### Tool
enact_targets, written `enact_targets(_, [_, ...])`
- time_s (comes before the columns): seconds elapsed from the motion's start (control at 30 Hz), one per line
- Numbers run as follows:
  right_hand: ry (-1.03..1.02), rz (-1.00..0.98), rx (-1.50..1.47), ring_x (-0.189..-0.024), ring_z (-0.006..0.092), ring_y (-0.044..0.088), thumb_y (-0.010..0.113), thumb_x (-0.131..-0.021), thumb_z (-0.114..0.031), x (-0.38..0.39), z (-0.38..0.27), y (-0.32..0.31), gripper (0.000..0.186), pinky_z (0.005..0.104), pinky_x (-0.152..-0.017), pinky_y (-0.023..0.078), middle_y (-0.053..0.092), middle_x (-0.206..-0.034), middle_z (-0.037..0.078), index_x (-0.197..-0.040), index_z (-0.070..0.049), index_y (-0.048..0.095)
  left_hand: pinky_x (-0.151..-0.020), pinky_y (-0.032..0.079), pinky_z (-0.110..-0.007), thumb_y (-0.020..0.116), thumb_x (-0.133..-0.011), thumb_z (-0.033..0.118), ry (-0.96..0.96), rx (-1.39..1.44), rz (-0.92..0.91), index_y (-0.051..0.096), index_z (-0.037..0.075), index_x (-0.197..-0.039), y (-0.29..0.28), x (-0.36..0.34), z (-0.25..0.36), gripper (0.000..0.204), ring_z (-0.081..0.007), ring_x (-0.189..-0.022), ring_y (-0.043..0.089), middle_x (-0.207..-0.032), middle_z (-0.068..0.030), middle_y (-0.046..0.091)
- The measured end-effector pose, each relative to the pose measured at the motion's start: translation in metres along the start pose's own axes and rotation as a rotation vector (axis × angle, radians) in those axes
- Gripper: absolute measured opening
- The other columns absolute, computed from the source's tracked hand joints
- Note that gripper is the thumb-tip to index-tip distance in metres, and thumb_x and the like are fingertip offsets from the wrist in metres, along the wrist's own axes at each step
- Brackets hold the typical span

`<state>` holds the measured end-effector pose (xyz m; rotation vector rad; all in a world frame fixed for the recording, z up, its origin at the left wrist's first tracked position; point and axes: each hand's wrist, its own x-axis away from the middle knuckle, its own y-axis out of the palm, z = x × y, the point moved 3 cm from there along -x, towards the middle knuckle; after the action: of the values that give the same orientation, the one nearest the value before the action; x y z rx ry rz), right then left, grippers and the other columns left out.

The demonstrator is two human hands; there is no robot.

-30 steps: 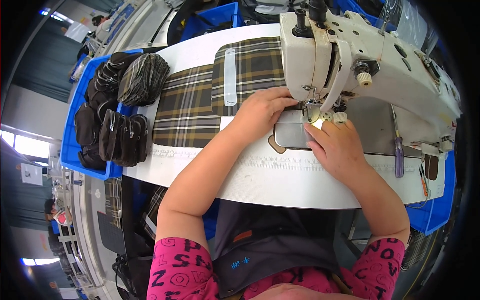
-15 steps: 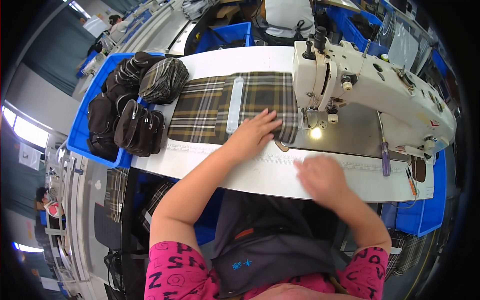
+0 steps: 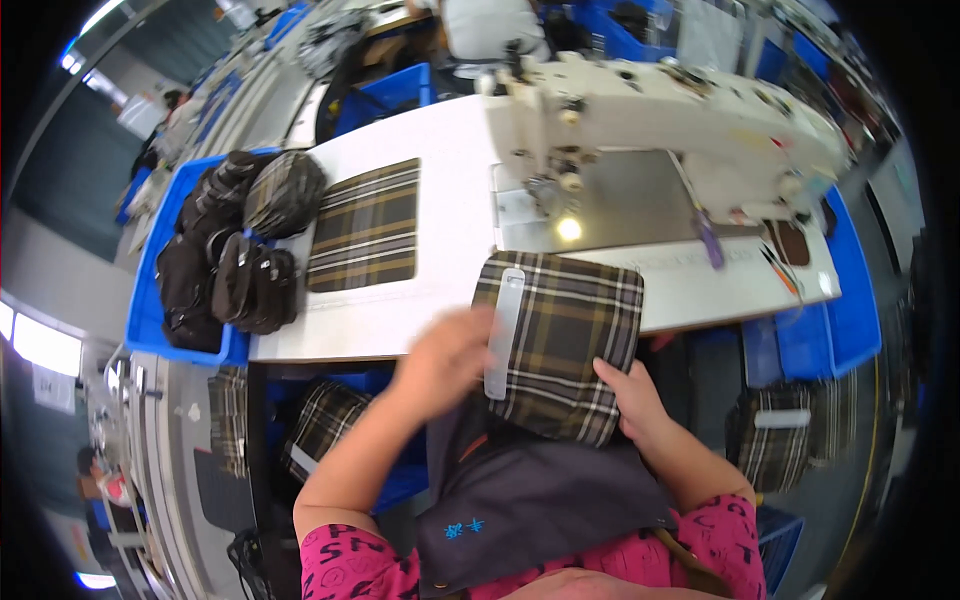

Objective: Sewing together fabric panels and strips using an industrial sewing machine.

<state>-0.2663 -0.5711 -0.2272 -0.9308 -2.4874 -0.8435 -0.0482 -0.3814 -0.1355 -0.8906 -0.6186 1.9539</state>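
A plaid fabric panel [image 3: 572, 345] in brown, black and white is raised off the table's front edge, above my lap. Along its left side runs a pale translucent strip [image 3: 506, 335]. My right hand [image 3: 638, 400] grips the panel's lower right edge, thumb on top and the other fingers hidden beneath. My left hand [image 3: 440, 362] is at the panel's left edge beside the strip, its fingers smeared by motion. Another plaid panel [image 3: 365, 225] lies flat on the white table [image 3: 455, 215]. The white sewing machine [image 3: 680, 110] stands beyond, its lamp lit near the needle.
A blue bin [image 3: 235, 345] at the left holds dark zippered pouches [image 3: 255, 285] and a bundle of plaid pieces [image 3: 285, 195]. A purple-handled screwdriver [image 3: 709, 243] and an orange-handled tool [image 3: 783, 272] lie at the right. More plaid panels [image 3: 780, 435] hang below the table's right end.
The panel with the strip has come off the table toward me and right, uncovering the other panel. My right hand has taken hold of it. The whole view has shifted.
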Motion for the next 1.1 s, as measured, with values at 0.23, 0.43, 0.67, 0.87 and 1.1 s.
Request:
enact_targets(0.23, [-0.457,0.375,0.350,-0.084,0.0097,0.061,0.070,-0.101,-0.025,0.059,-0.048,-0.115,0.027,0.0324,-0.079,0.052,0.070,-0.089,-0.001,-0.105,0.001,0.074,-0.113,0.042,-0.037,0.071,-0.097,0.011,-0.350,-0.193,0.281,0.068,0.002,-0.126,-0.081,-0.013,-0.176,0.031,-0.0290,-0.135,0.058,-0.146,-0.0178,0.062])
enact_targets(0.43, [-0.793,1.087,0.100,-0.091,0.0130,0.064,0.071,-0.101,-0.026,0.150,-0.081,-0.241,0.027,0.0326,-0.084,0.052,0.074,-0.102,0.003,-0.114,-0.002,0.073,-0.112,0.041,-0.040,0.068,-0.098,0.012,-0.351,-0.223,0.222,0.060,0.000,-0.098,-0.094,-0.007,-0.216,0.015,-0.0328,-0.129,0.060,-0.143,-0.0194,0.063])
enact_targets(0.67, [-0.554,1.555,-0.235,-0.113,0.0238,0.062,0.069,-0.100,-0.020,0.201,0.042,-0.423,0.039,0.0380,-0.097,0.047,0.068,-0.127,0.013,-0.130,0.005,0.064,-0.112,0.040,-0.040,0.069,-0.101,0.017,-0.346,-0.122,0.251,0.059,0.000,-0.094,-0.082,-0.022,-0.225,0.020,-0.0309,-0.127,0.061,-0.143,-0.0184,0.065])
enact_targets(0.87, [0.030,2.028,0.335,-0.132,0.0379,0.062,0.074,-0.091,-0.033,0.206,0.077,-0.461,0.068,0.0454,-0.108,0.048,0.066,-0.136,0.025,-0.145,0.004,0.055,-0.106,0.045,-0.032,0.065,-0.105,0.021,-0.380,-0.012,0.296,0.067,-0.002,-0.093,-0.111,0.005,-0.246,0.026,-0.0194,-0.121,0.063,-0.135,-0.0140,0.071])
enact_targets(1.1, [-0.674,1.645,0.568,-0.107,0.0211,0.066,0.068,-0.099,-0.020,0.179,0.037,-0.516,0.049,0.0335,-0.098,0.051,0.070,-0.119,0.014,-0.143,-0.001,0.059,-0.072,0.045,-0.026,0.064,-0.107,0.025,-0.441,0.119,0.682,0.072,0.000,-0.101,-0.136,-0.049,-0.217,0.027,-0.0080,-0.078,0.052,-0.084,0.0013,0.063])
